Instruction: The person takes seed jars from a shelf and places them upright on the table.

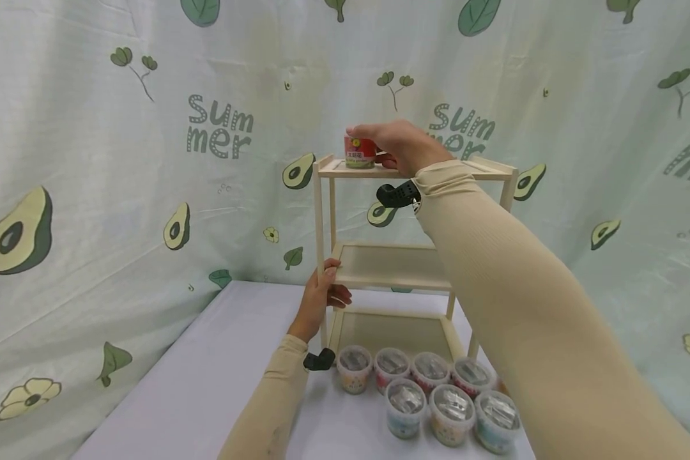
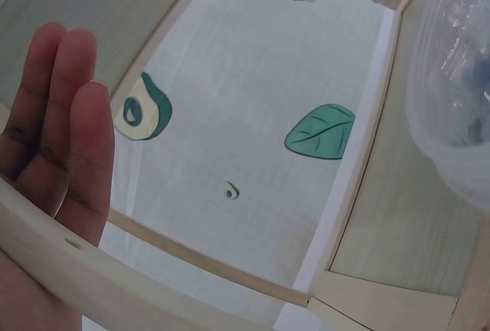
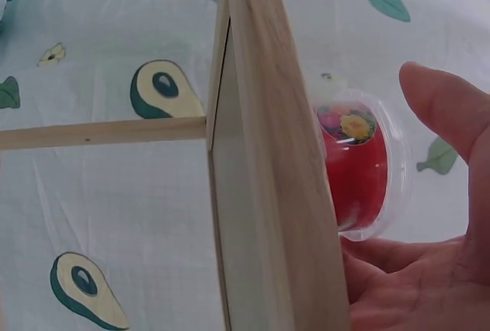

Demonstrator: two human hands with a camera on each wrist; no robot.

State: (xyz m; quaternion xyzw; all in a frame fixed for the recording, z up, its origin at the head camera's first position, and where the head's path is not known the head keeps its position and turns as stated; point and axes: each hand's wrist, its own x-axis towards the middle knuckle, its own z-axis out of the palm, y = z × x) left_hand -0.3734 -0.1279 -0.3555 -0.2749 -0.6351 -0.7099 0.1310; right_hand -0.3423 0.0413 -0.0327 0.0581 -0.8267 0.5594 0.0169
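Observation:
A three-tier wooden shelf rack (image 1: 393, 283) stands on the table. On its top tier, near the left end, sits a small red lidded plastic cup (image 1: 360, 153) with a flower picture on its label. My right hand (image 1: 405, 144) is around this cup from the right. In the right wrist view the thumb (image 3: 440, 105) is spread apart from the clear lid, and the other fingers lie beside the cup, partly hidden. My left hand (image 1: 320, 297) holds the rack's left front post at the middle tier, its fingers (image 2: 92, 147) reaching past the wood.
Several lidded cups stand in two rows before the rack, among them a blue one (image 1: 405, 409) and an orange one (image 1: 354, 370). Silvery packets show through lids. A curtain (image 1: 121, 211) printed with avocados hangs behind the white table (image 1: 207, 383).

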